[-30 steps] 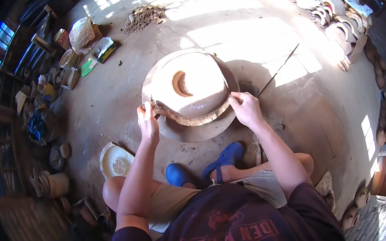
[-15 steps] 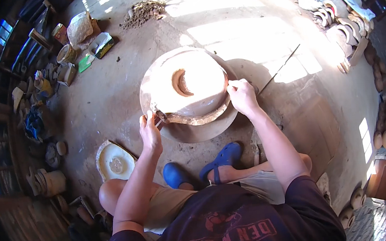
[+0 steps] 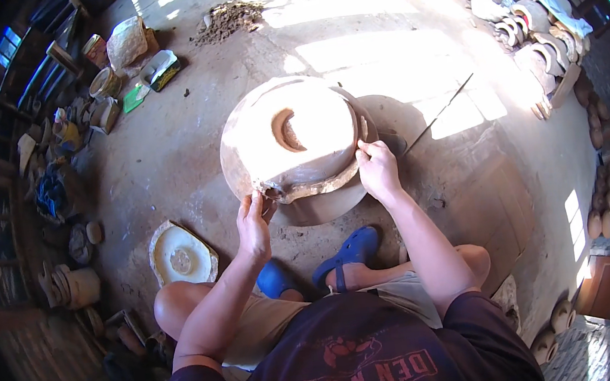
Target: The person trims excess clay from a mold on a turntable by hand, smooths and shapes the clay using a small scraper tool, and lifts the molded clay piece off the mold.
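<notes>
A round pale mould (image 3: 317, 132) with a crescent-shaped opening lies on a round turntable (image 3: 330, 210) in front of me, with a rough band along its near rim. My left hand (image 3: 254, 222) grips the rim at the lower left, fingers bent. My right hand (image 3: 377, 167) pinches the rim at the right. Glare washes out much of the top. A pale shallow dish (image 3: 192, 245) with a broken-looking edge lies beside my left knee. My feet in blue clogs (image 3: 349, 249) are just below the turntable.
Containers (image 3: 104, 81), bags and pieces line the left side under windows. A heap of dry lumps (image 3: 229, 20) lies at the back. Stacked curved pieces (image 3: 545, 50) stand at the back right, with more rounded pieces (image 3: 606, 194) along the right. A thin rod (image 3: 449, 102) lies right of the turntable.
My left hand has moved slightly rightward along the near rim, and then down a little. My right hand went up, then back down and inward. The mould appears slightly turned.
</notes>
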A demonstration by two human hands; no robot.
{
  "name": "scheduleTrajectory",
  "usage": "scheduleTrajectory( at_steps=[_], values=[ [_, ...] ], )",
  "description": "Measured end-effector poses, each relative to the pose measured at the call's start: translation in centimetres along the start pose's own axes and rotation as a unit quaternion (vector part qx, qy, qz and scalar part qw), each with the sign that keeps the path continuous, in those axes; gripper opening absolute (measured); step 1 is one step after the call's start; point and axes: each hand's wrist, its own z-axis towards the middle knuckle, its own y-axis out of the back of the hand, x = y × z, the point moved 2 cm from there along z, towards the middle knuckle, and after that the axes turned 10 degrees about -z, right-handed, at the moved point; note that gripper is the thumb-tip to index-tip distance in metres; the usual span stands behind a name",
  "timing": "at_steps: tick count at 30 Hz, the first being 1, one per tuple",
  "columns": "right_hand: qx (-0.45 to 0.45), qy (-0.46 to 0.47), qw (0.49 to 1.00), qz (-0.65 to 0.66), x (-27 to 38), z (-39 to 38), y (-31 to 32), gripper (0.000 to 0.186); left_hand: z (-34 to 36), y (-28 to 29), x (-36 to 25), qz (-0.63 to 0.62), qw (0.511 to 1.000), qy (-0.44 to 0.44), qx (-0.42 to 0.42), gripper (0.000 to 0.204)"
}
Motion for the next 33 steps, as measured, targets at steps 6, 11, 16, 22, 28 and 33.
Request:
scheduleTrajectory(
  at_steps=[6,11,16,22,28,33],
  values=[
    [-0.011,-0.018,1.000,0.004,0.4,-1.4,-1.1,0.023,-0.9,-0.3,1.3,-0.034,0.998,0.036,0.047,0.045],
    [-0.004,-0.021,1.000,0.001,1.5,-3.7,-2.0,0.027,-1.6,-0.5,2.7,-0.021,0.997,0.048,0.051,0.044],
    [0.085,-0.041,0.994,0.051,4.8,-6.9,0.0,0.036,-3.4,-1.5,2.9,0.057,0.993,0.035,0.095,0.040],
    [0.162,0.177,0.964,0.117,8.8,-11.9,4.2,0.039,-5.9,-3.0,1.5,0.209,0.943,0.056,0.252,0.041],
    [0.152,0.253,0.954,0.057,8.6,-12.5,5.0,0.013,-5.7,-3.5,1.4,0.322,0.880,0.114,0.330,0.054],
    [0.151,0.171,0.961,0.155,8.3,-12.6,5.2,0.011,-4.8,-3.6,2.1,0.291,0.885,0.112,0.345,0.040]
  ],
)
